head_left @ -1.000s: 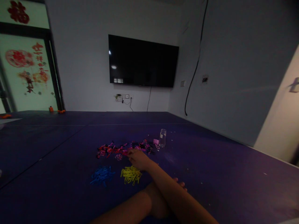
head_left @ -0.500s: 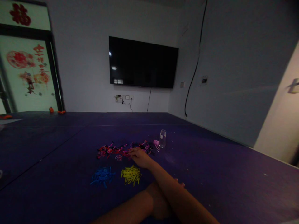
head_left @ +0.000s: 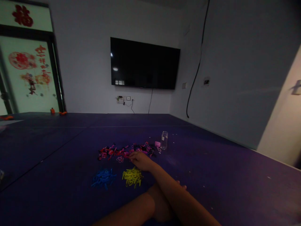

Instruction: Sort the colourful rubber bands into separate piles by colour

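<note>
Bands [head_left: 110,153], small and looped, lie on a dark purple surface [head_left: 70,147] in three lots, one of them a yellow pile [head_left: 132,177]. Far beyond the yellow pile, to its left, stands a pale door [head_left: 28,84] with red decorations. Just left of the yellow pile, and apart from it, is a loose heap of blue bands [head_left: 103,178]. Beyond the yellow pile, a mixed strip [head_left: 123,151] of red, pink and black bands spreads to either side. The right hand [head_left: 141,160] is just past the yellow pile's far right edge — its fingers [head_left: 133,156] bent close together at the mixed strip; whether they pinch a band I cannot tell. A black television [head_left: 144,64] hangs on the wall far beyond the yellow pile. Beyond and to the right of the yellow pile, a small pink thing [head_left: 157,144] lies beside an upright clear jar [head_left: 164,140]. Right of the yellow pile, the left hand [head_left: 183,187] is mostly hidden under the crossing right forearm [head_left: 177,193] — only fingertips show, and I cannot tell whether they hold anything.
</note>
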`<action>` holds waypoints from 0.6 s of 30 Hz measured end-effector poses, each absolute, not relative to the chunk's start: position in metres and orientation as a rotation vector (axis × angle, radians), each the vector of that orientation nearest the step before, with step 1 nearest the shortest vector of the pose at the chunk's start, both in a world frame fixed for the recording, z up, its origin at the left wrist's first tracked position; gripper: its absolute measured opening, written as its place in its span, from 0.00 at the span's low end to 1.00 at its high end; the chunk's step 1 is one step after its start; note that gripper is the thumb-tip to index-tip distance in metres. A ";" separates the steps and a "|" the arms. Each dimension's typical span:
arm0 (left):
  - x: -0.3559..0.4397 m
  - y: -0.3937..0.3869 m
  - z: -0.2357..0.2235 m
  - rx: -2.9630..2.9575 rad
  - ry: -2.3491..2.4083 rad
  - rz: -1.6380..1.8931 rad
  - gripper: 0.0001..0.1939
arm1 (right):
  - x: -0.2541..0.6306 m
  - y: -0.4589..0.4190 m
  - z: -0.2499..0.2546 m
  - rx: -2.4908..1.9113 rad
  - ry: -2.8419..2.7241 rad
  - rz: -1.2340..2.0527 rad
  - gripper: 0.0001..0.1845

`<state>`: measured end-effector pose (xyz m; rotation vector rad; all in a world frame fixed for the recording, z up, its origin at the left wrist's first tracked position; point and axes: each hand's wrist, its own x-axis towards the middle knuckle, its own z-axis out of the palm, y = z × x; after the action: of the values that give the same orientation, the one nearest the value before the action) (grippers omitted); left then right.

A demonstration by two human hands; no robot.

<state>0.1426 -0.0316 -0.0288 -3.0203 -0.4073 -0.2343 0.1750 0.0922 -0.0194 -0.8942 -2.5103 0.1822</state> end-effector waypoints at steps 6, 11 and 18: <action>0.146 -0.022 -0.039 -3.208 -0.142 -0.201 0.35 | 0.175 0.091 -0.019 -0.873 -2.583 0.110 0.13; 0.144 -0.024 -0.037 -3.201 -0.142 -0.220 0.33 | 0.175 0.093 -0.021 -0.934 -2.596 0.050 0.12; 0.143 -0.027 -0.029 -2.928 -0.113 -0.092 0.30 | 0.175 0.096 -0.022 -0.959 -2.447 0.159 0.13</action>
<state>0.1434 -0.0269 -0.0286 -2.9283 -0.1130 -0.0917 0.1749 0.0964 -0.0224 -0.9590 -2.4472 0.1588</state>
